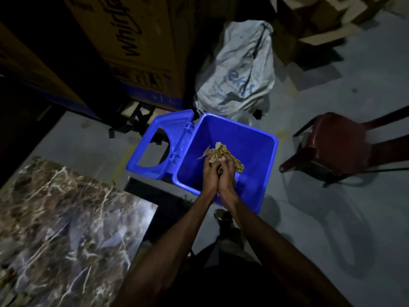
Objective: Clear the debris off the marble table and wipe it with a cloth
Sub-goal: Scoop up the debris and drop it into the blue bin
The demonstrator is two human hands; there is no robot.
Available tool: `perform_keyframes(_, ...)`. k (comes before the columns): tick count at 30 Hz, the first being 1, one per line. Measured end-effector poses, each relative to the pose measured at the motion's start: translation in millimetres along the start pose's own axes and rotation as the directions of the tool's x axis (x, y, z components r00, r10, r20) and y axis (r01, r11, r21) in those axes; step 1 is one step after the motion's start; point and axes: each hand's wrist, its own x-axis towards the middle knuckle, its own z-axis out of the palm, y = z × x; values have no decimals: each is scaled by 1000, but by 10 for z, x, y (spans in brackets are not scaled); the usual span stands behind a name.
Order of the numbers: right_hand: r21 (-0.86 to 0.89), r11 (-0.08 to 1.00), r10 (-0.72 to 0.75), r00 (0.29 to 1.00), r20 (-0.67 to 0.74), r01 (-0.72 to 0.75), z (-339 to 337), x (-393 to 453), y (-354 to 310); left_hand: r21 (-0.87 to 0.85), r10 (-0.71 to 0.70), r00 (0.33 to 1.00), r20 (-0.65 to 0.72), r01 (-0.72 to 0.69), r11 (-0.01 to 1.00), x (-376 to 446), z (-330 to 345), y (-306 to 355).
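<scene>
My left hand point(209, 173) and my right hand point(228, 171) are pressed together over the open blue bin point(247, 138), cupping a clump of yellowish paper debris point(218, 151) between them. The debris sticks out above my fingertips, inside the bin's mouth. The brown, white-veined marble table point(66, 218) lies at the lower left, its surface bare in the part that shows. No cloth is in view.
The bin's hinged lid point(159, 145) hangs open to the left. A grey sack point(239, 72) stands behind the bin, large cardboard boxes point(132, 47) at the back left, a dark red plastic chair point(336, 142) to the right. My feet point(223, 218) stand on grey floor.
</scene>
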Motion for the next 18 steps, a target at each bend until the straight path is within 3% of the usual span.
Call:
perform_keyframes(2,88,986,154,979,-133,-143,-87,270,-6,-4,8,999,-33,-8,1000,146,224,56)
perform_keyframes(7,117,930,354,934,-47,-347,-477,934,518,56,-87,992,-95,92,994,671,463,-82)
perform_keyframes(18,-18,921,389,918,79,-389,-934,1182,825,49,-236,922,-307,263,964,807,-27,-577)
